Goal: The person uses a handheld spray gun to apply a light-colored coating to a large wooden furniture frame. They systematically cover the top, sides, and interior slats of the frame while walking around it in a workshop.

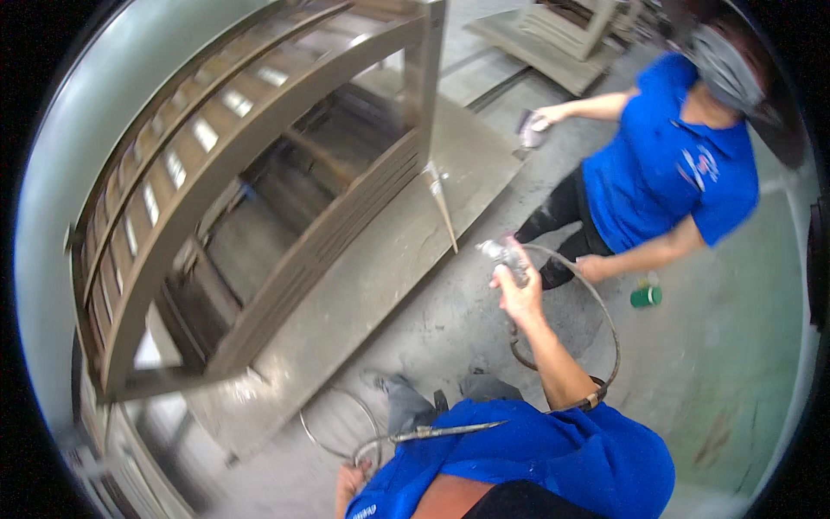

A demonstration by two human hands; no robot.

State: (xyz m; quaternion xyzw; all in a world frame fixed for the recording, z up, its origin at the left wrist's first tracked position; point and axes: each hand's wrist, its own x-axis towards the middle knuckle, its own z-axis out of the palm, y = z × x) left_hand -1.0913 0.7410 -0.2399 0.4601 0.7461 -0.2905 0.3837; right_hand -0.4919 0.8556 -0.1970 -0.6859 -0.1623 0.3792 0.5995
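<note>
In my right hand (519, 290) is a silver spray gun (501, 255), its nozzle pointing up and to the left. A grey hose (605, 316) loops from the gun round my right forearm, and a length of it crosses in front of my blue shirt. Low in the picture, my left hand (350, 478) is closed round the hose near a loop (333, 424) hanging by my legs. Left of me a large brown slatted frame (285, 199) with a curved top stands on a flat grey board (363, 277). Neither hand touches the frame.
At the right stands a co-worker (661, 169) in a blue shirt and face mask, holding a small greyish pad (529, 130). A thin pointed stick (443, 208) juts from the frame's corner. Beyond the co-worker's legs lies a green can (645, 297). Another board (553, 48) is farther back.
</note>
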